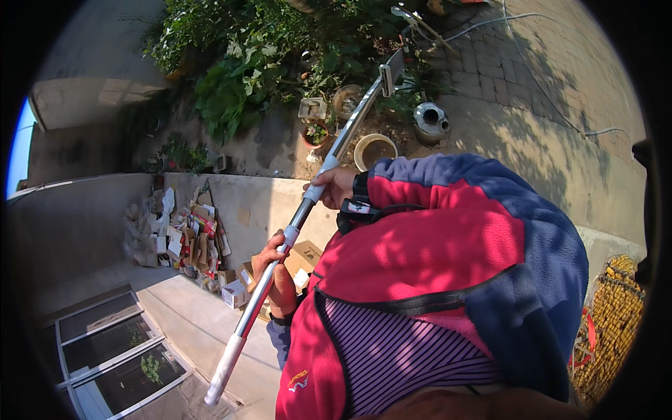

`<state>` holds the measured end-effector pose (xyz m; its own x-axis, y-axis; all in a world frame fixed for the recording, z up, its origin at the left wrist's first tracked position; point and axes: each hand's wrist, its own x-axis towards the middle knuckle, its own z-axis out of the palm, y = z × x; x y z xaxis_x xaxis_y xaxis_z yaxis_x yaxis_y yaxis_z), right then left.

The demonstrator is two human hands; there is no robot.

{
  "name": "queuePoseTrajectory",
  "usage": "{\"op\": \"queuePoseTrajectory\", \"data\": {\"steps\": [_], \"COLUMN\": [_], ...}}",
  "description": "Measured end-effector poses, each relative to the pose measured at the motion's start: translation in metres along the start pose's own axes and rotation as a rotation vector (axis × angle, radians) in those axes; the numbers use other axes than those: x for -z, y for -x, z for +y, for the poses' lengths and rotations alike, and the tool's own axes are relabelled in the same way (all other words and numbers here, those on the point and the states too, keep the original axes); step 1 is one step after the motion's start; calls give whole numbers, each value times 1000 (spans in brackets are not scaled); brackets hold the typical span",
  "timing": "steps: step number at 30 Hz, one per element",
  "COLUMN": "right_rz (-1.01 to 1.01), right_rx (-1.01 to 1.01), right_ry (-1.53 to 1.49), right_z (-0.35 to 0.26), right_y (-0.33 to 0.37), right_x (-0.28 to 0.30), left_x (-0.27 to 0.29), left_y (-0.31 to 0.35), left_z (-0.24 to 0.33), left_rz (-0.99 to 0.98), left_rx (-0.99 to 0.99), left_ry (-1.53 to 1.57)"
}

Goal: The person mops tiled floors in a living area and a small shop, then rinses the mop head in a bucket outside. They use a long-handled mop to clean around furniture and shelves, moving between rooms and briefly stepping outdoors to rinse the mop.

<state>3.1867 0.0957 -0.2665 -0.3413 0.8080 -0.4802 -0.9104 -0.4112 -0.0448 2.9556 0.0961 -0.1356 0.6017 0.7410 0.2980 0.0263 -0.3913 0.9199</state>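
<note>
A long silver telescopic pole [350, 131] with pale plastic collars slants across my front, from lower left to upper right. My right hand [338, 185] grips it at the upper collar, with a dark band around the wrist. Lower down, my left hand [278, 278] wraps its fingers round the pole near another collar. A pale grip [225, 367] covers the near end. At the far end is a flat pale head [391, 73], close to the plants; its exact kind is hard to make out.
Leafy plants [241, 84] grow beyond the pole. A round bucket [374, 150], a potted plant [315, 134] and a metal stove-like can [430, 123] stand nearby. Flattened cardboard [199, 238] is heaped left, with a box [302, 260] closer. Netted corn cobs [612, 322] lie right. A hose [539, 84] crosses the paving.
</note>
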Motion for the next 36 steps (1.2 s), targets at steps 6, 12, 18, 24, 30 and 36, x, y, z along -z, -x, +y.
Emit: {"op": "queuePoseTrajectory", "data": {"steps": [6,12,18,24,30,36], "right_rz": [19,-27,-20,13,30,74], "right_rx": [97,102,145,176,170,189], "right_ry": [-59,-52,-87,-122,-111,-145], "right_z": [-10,-19,-22,-22,-26,-27], "right_y": [7,14,19,20,17,15], "right_x": [11,21,26,31,35,36], "left_x": [-10,-23,-34,-34,-36,-37], "left_y": [-21,-34,-44,-44,-47,-48], "left_z": [-4,-5,-8,-12,-15,-21], "left_rz": [-97,-112,-142,-182,-207,-213], "left_rx": [49,70,40,64,66,62], "left_ry": [67,68,32,26,7,9]}}
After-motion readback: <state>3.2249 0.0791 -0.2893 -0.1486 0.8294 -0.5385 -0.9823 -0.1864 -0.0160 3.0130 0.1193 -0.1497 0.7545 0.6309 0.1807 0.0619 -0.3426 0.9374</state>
